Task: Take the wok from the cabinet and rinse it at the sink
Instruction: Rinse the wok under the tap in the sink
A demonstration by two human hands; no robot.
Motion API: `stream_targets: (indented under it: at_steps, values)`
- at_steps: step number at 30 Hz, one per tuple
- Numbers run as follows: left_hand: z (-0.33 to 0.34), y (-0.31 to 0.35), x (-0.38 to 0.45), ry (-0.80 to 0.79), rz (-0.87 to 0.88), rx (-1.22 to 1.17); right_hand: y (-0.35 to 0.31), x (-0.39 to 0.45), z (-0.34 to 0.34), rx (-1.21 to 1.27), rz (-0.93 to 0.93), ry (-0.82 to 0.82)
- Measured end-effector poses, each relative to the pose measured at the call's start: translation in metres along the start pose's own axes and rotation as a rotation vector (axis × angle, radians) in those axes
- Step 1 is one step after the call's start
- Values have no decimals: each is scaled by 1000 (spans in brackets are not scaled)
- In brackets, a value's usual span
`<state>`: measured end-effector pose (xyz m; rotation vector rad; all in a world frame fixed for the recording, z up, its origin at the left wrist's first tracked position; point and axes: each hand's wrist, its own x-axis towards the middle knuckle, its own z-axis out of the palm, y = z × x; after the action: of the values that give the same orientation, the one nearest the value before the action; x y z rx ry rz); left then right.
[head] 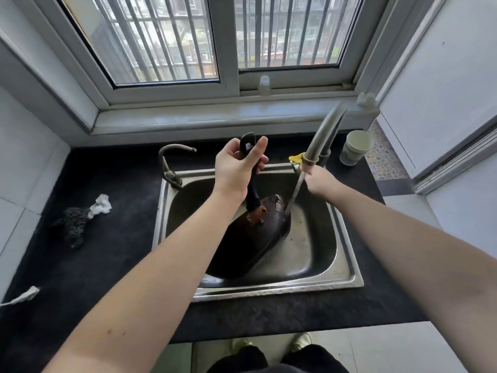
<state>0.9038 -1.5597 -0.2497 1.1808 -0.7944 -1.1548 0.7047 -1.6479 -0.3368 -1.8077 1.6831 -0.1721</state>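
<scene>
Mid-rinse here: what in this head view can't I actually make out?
- Wok inside: turned away, only its dark underside shows.
- Right hand fingers: hidden behind the hand, at the hose end; grip unclear.
- Left hand fingertips: wrapped behind the wok handle.
- Sink drain: covered by the wok.
- Bottle on the sill: blurred, contents unreadable.

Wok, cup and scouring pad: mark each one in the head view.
wok (250,238), head view, on its dark outer bowl, tilted in the sink.
cup (356,148), head view, on its pale side wall, right of the tap.
scouring pad (74,223), head view, on its dark wiry middle, on the counter.
</scene>
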Motion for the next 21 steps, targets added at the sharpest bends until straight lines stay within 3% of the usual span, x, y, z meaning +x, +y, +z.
stream_targets:
  at_steps: [10,21]
  values:
    - [16,-6,7,98,-11,-103,8,-4,-10,39,-54,23]
    - [5,-6,5,241,-8,-112,1,3,-17,15,-157,-99]
